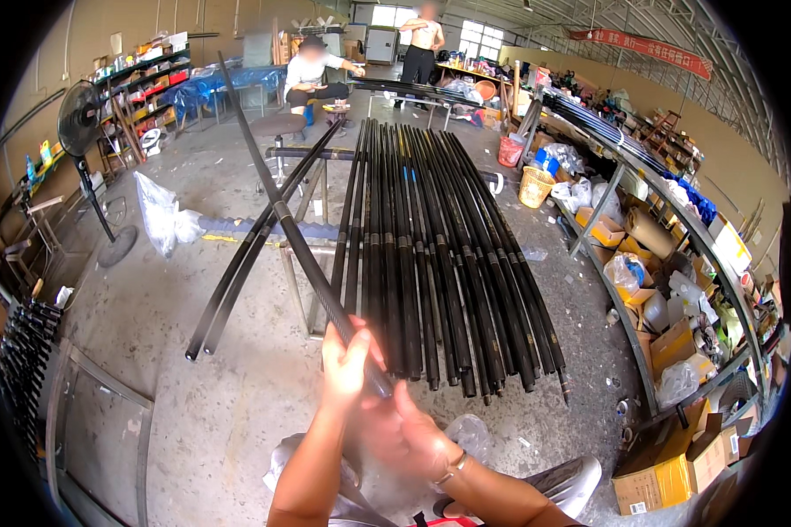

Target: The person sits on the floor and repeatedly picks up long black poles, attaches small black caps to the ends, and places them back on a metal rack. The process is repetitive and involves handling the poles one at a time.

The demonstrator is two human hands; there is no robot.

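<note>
A long black pole with a patterned lower part and a grey band slants from the far left down to me. My left hand is closed around it near its lower end. At the butt, my right hand has the pole between thumb and fingers, though those fingers are blurred. Just beyond my hands, many similar black poles lie side by side on a metal rack. Two more dark poles lie crosswise at the left, passing behind the held one.
A standing fan and a clear plastic bag are at the left. On the right runs a shelf rack with boxes and bags; an open cardboard box sits below. Two people are farther back, one seated, one standing.
</note>
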